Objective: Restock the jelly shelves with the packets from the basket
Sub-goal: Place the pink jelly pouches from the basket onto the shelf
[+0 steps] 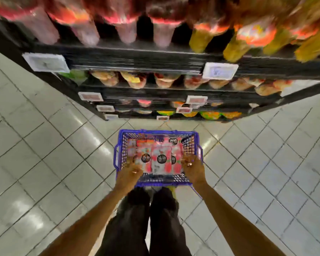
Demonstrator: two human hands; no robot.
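Head view: packets point(161, 159) lie stacked in the blue basket point(156, 134) at the person's feet, in front of the jelly shelves point(137, 58). Likely light, soft, slick pouches, best taken by the side edges. Arms reach straight down; left hand point(131, 170) and right hand point(192, 168) flank the stack. Whether they grasp it: too blurred to tell.

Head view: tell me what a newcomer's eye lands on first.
The blue basket at centre, packed with pink jelly packets, draws the eye first. The left hand and right hand reach in on either side of the stack. Above, blurred black shelves carry pink stock and yellow packs.
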